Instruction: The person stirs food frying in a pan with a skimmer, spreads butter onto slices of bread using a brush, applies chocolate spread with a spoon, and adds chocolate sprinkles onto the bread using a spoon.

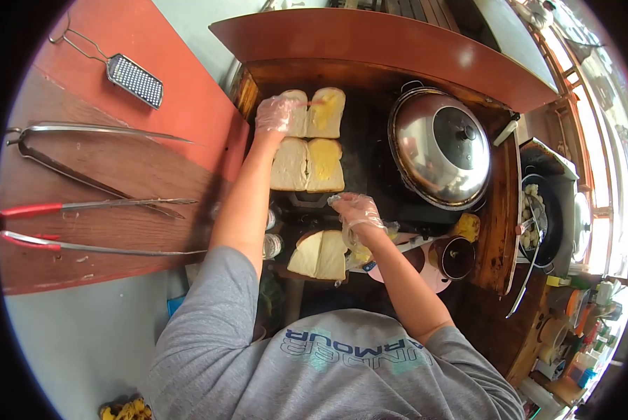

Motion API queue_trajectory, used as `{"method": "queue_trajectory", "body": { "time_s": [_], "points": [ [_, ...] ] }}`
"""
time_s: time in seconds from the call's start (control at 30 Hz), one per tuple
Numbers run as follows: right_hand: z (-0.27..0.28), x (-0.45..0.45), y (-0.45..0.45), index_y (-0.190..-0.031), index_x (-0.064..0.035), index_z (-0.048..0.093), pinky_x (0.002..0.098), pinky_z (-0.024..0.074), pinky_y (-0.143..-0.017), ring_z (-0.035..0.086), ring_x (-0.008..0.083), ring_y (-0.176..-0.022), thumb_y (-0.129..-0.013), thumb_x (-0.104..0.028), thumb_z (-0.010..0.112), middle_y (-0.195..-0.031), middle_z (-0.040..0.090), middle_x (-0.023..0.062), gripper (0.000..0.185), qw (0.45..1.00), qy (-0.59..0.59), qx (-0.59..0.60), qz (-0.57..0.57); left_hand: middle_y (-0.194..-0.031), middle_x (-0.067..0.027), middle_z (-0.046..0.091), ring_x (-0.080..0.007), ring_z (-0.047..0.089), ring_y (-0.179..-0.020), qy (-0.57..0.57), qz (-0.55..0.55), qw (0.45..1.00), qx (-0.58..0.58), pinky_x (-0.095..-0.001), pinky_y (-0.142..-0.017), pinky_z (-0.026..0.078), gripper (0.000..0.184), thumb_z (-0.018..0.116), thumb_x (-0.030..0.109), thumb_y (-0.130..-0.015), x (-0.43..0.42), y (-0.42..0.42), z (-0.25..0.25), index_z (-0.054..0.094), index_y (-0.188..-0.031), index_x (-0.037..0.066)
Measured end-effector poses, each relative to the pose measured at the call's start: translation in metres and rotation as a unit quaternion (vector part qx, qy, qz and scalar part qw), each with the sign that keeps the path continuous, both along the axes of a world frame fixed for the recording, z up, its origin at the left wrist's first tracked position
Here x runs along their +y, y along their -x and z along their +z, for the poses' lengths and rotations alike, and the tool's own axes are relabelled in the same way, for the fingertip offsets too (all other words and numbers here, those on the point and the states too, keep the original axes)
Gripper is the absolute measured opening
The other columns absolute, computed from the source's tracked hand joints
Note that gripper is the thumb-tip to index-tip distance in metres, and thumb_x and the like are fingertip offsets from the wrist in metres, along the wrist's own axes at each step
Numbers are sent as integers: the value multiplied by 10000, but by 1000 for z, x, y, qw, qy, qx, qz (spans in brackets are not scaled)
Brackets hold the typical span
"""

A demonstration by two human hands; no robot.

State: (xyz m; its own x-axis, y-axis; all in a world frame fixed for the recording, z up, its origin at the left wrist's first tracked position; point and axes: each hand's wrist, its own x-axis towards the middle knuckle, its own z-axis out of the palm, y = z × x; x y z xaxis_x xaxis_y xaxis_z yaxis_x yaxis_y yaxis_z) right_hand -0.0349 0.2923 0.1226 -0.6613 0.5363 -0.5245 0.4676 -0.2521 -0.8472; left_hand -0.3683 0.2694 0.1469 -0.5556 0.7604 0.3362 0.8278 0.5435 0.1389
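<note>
My left hand, in a clear plastic glove, is closed around a thin reddish spreader. Its tip lies over the back right bread slice, which has yellow spread on it. In front of that pair lie a plain slice and a yellow-spread slice. My right hand, also gloved, has its fingers drawn together above some clear plastic; what they hold, if anything, is too small to tell. Two pale slices lie nearer my body, to the left of that hand.
A large lidded pan stands on the right of the dark cooking surface. Two metal tongs and a grater lie on the left board. Jars, a dark cup and another pan are nearby.
</note>
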Motion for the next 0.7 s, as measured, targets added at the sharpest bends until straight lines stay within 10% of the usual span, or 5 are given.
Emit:
{"method": "queue_trajectory", "body": {
  "time_s": [0.43,0.57,0.63,0.7],
  "points": [
    [-6,-5,15,-1167,60,680,280,389,-531,493,87,-586,-887,-131,782,-727,584,-16,354,981,125,49,-138,-981,-87,744,-295,722,-926,121,-124,984,40,-432,-828,570,309,633,84,-864,-25,0,12,798,-1073,241],
    [-1,3,13,-1151,52,677,279,394,-532,499,93,-586,-883,-132,785,-723,581,-13,343,981,126,39,-144,-992,-71,752,-276,719,-945,143,-127,981,-23,-425,-831,572,305,630,79,-857,-45,-10,39,800,-1059,230],
    [-4,6,10,-1235,92,666,356,521,-834,653,210,-935,-869,-236,791,-1038,725,142,508,984,136,40,-108,-991,-70,753,-274,718,-943,105,-137,985,-8,-427,-830,572,300,629,80,-857,-31,-4,31,800,-1055,227],
    [-6,6,11,-1233,92,664,352,518,-810,645,202,-907,-866,-227,793,-1014,717,130,503,982,137,44,-120,-976,-64,751,-271,715,-928,76,-154,985,23,-426,-812,572,273,627,88,-875,-24,-5,20,800,-1036,225]
  ]
}}
